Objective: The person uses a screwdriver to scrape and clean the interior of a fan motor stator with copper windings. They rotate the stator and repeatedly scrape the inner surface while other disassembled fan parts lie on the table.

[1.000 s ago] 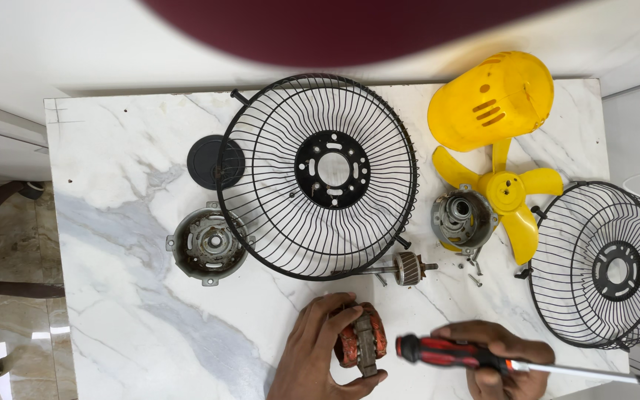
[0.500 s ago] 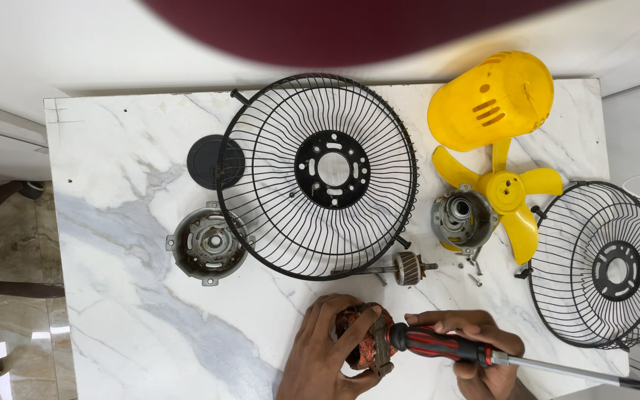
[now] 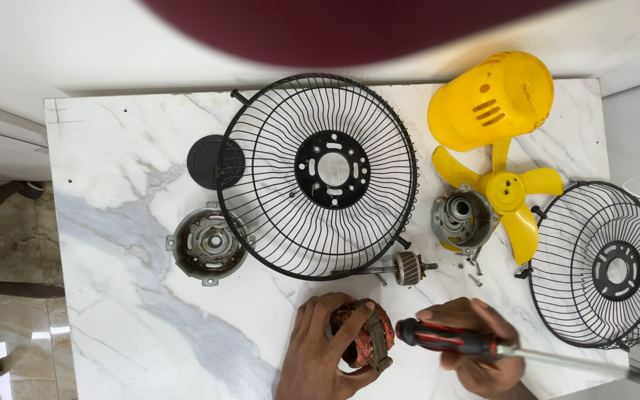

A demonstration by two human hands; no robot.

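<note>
At the table's near edge my left hand (image 3: 320, 352) grips a motor stator with copper-coloured windings (image 3: 364, 342). My right hand (image 3: 475, 355) holds a red and black screwdriver (image 3: 453, 341); its handle end points at the stator and its shaft runs off to the right. Just beyond the hands lies a rotor on its shaft (image 3: 407, 268).
On the white marble table (image 3: 112, 222) lie a large black fan grille (image 3: 318, 176), a black round cap (image 3: 207, 161), a grey motor housing (image 3: 207, 244), a second housing half (image 3: 459, 218), a yellow blade (image 3: 509, 196), a yellow cover (image 3: 492, 100), another grille (image 3: 605, 267) and loose screws (image 3: 474, 268).
My right hand has brought the screwdriver leftward, closer to the stator. My left hand has turned the stator slightly and stays in place.
</note>
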